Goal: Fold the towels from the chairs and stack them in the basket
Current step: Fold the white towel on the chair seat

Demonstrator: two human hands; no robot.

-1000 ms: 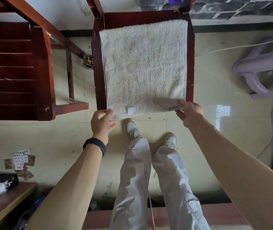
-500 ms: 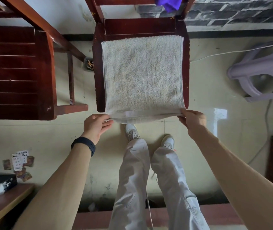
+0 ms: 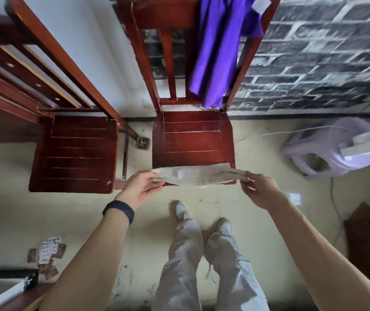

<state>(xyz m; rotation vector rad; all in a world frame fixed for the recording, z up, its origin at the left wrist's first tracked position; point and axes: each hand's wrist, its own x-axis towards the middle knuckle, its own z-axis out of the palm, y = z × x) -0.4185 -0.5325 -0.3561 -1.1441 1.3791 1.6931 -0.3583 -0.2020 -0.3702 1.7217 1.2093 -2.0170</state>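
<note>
A beige towel [image 3: 198, 176] hangs stretched between my two hands just in front of the near edge of the middle wooden chair's seat [image 3: 193, 140]. My left hand [image 3: 140, 187] pinches its left end. At the other end my right hand [image 3: 257, 189] grips the right corner. The towel shows edge-on, with a white label near its middle. A purple towel [image 3: 217, 52] drapes over that chair's backrest. No basket is in view.
A second wooden chair [image 3: 74, 153] stands to the left with a bare seat. A lilac plastic stool [image 3: 327, 149] lies at the right. Playing cards [image 3: 47, 254] are scattered on the floor at lower left. My legs and shoes [image 3: 181, 212] are below the towel.
The towel lay flat on the chair seat; both hands have lifted it off by its near corners and pulled it toward me. The seat is now bare, and the view has tilted up.
</note>
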